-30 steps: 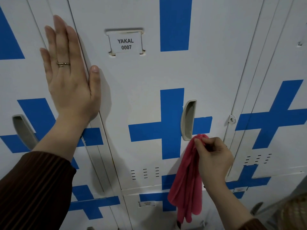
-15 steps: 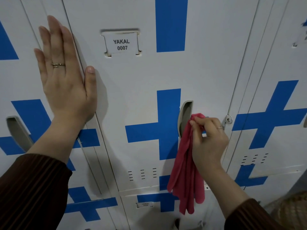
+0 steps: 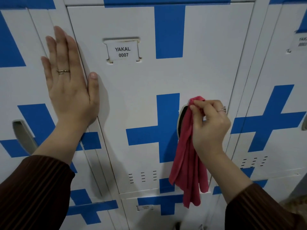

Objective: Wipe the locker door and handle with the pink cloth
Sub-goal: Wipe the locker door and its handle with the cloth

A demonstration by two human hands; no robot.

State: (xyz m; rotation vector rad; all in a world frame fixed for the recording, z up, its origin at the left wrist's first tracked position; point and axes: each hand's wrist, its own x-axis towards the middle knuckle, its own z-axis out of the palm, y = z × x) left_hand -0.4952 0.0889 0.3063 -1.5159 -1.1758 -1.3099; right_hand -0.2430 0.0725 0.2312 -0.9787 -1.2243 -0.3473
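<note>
The white locker door [image 3: 132,100] with blue crosses carries a label reading YAKAL 0007 [image 3: 123,51]. Its recessed handle [image 3: 181,123] sits right of the blue cross and is mostly covered. My right hand [image 3: 210,128] pinches the pink cloth [image 3: 187,163] at the top of the handle recess; the rest of the cloth hangs down the door. My left hand [image 3: 69,87] lies flat with fingers spread on the seam between this door and the locker to its left, holding nothing.
Matching lockers stand on both sides; the left one has its own recessed handle [image 3: 23,135]. A lower locker door [image 3: 149,213] begins under the vent slots [image 3: 142,177]. A second label [image 3: 300,42] shows at the right edge.
My right hand has carried the cloth upward, from below the handle to its top. My left hand has stayed pressed flat on the lockers.
</note>
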